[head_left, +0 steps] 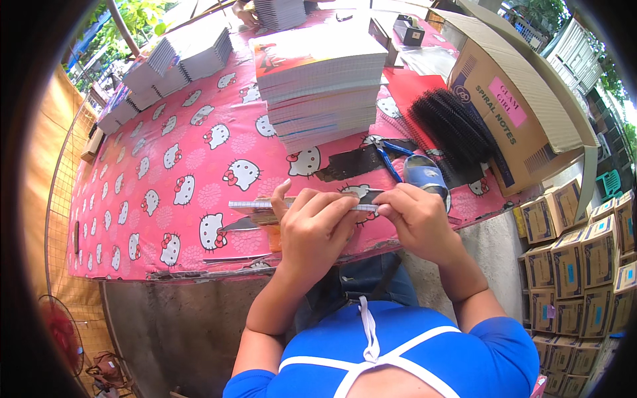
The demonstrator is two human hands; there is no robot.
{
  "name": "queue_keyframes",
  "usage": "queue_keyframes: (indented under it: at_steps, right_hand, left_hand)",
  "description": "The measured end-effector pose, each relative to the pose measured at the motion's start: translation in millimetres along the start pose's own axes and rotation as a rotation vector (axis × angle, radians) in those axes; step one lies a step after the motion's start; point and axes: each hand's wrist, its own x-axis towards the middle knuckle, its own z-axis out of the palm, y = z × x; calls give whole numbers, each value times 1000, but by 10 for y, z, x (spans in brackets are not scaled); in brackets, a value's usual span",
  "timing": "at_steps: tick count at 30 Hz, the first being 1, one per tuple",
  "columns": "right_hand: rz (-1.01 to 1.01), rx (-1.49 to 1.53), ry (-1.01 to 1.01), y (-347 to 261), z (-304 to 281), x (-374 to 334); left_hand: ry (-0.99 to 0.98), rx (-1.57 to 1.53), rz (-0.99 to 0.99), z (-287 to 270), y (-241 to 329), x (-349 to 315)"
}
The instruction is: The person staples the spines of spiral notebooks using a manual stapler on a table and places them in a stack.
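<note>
A thin notebook is held nearly edge-on above the near edge of the table, its page edges showing as a pale strip. My left hand is closed on its middle, fingers over the top and one finger raised. At the notebook's right end, my right hand is closed in a pinch; the fingers hide whether a coil lies between them. Just beyond my right hand lie blue-handled pliers and a rounded blue object. Black spiral coils are heaped farther right.
A tall stack of notebook pages stands ahead on the pink patterned table cover. More notebooks line the far left. An open cardboard box borders the right side. A tape dispenser and another person's hand are at the back.
</note>
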Motion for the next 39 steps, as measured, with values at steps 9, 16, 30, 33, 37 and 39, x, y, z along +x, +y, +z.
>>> queue_keyframes:
  at_steps: [9,16,30,33,37,39]
  right_hand:
    - [616,-708,-441,727,25,-344]
    - [554,153,223,833,-740,-450]
    - [116,578,-274,960,-89,419]
    - [179,1047,-257,1156,-39,366]
    - [174,263,-253,967,140,561]
    - [84,1170,-316,958,86,515]
  left_hand:
    - [-68,74,-49,-73,47,-38]
    - [54,37,18,-13,-39,-185]
    - [78,-18,15,25,-90,-102]
    - [88,-66,-25,52,-107,-82]
    - [82,-24,-225,-181,-9,-86]
    - [90,353,-245,-327,-49,-104]
